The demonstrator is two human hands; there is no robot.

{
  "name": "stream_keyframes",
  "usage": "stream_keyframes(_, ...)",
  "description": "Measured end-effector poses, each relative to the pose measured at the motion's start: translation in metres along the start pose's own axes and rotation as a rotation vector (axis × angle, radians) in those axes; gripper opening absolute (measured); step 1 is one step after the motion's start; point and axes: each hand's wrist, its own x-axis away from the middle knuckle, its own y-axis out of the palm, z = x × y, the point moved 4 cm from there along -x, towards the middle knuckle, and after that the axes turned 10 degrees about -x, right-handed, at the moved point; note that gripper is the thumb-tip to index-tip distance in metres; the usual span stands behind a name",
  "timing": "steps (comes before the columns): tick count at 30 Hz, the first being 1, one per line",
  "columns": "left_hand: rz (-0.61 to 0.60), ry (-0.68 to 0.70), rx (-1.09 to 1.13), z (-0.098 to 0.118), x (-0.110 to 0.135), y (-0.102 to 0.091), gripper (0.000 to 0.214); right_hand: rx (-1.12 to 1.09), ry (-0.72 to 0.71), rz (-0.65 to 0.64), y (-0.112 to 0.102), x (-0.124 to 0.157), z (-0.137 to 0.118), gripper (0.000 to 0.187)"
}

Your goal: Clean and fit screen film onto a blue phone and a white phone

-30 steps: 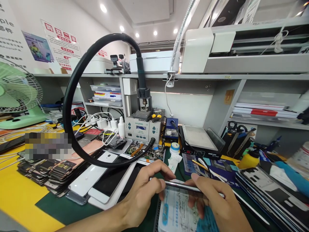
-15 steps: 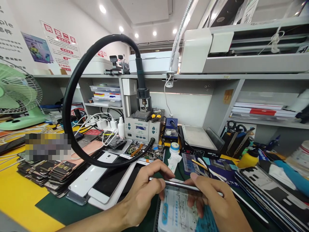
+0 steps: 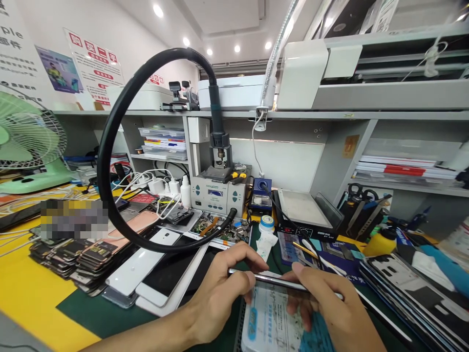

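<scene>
A fan (image 3: pixel 47 176) stands at the far left of the table (image 3: pixel 32 313). A hose (image 3: pixel 104 171) loops from the station (image 3: pixel 220 198) to a handle (image 3: pixel 216 120) seated upright in a cradle (image 3: pixel 227 159) on top. A bottle (image 3: pixel 185 193) stands just left of the station. A hot plate (image 3: pixel 302 208) lies to the station's right, near a tool holder (image 3: pixel 355 215). The shelf (image 3: pixel 311 115) above carries a white machine (image 3: pixel 302 73)

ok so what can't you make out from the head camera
All in the head view:
Silver-edged device: partly covered by the left hand and right hand
Box: cut off by bottom edge
Phone parts: partly behind a pixelated patch
Machine display: too small to read
</scene>
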Motion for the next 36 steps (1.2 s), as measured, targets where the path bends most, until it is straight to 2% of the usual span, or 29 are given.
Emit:
stream_keyframes(5,-0.002,0.040,0.037,-0.001,0.000,0.000,0.029,0.002,-0.007,0.014,0.004,0.005,-0.007,0.040)
stream_keyframes(11,0.003,0.045,0.054,-0.001,0.000,-0.001,0.029,0.010,-0.007,0.018,0.003,0.003,-0.005,0.045)
stream_keyframes(21,0.061,0.014,-0.136,-0.002,0.000,-0.001,0.022,0.036,-0.031,-0.028,-0.003,-0.005,0.007,0.050)
stream_keyframes(32,0.071,-0.139,-0.125,0.000,-0.001,-0.001,0.022,0.069,-0.026,-0.053,-0.003,-0.006,0.005,0.042)
stream_keyframes(36,0.063,-0.134,-0.122,0.001,0.000,0.000,0.024,0.082,-0.015,-0.036,-0.003,-0.006,0.004,0.040)
